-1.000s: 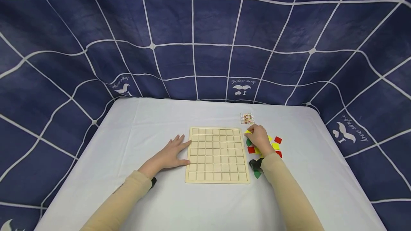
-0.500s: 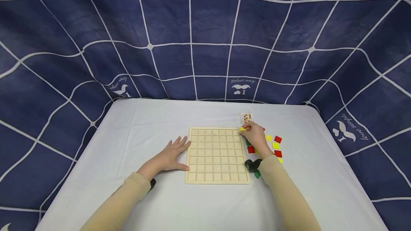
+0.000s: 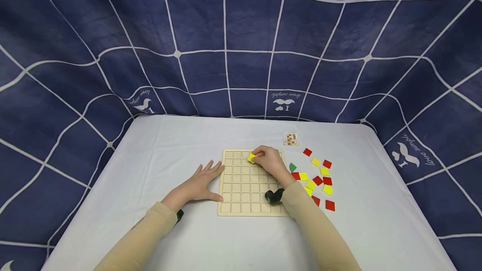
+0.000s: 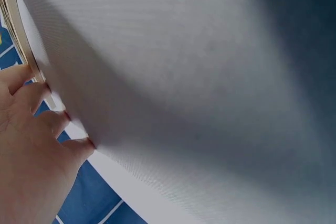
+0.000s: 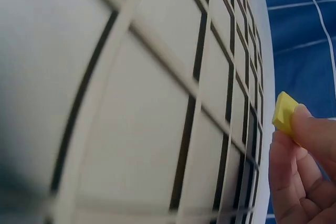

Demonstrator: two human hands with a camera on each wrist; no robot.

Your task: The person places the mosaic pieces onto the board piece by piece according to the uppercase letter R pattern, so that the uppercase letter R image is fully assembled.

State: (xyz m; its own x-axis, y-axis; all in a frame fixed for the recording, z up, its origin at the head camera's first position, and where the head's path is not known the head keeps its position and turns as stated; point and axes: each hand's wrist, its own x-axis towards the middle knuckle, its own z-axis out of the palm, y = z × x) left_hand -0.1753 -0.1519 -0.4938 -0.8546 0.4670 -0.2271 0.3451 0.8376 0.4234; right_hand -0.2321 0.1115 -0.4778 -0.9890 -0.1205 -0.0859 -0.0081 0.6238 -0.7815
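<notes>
fingertips [image 5: 304, 119] of the right hand [image 3: 269, 159] pinch and partly cover a yellow tile [image 5: 284, 110]; left hand [image 3: 197, 184] splayed.

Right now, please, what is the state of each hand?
Left hand: open, fingers spread, at the edge of the board.
Right hand: holding a yellow tile, pinched.

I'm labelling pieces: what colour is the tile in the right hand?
The tile is yellow, shown best in the right wrist view.
</notes>
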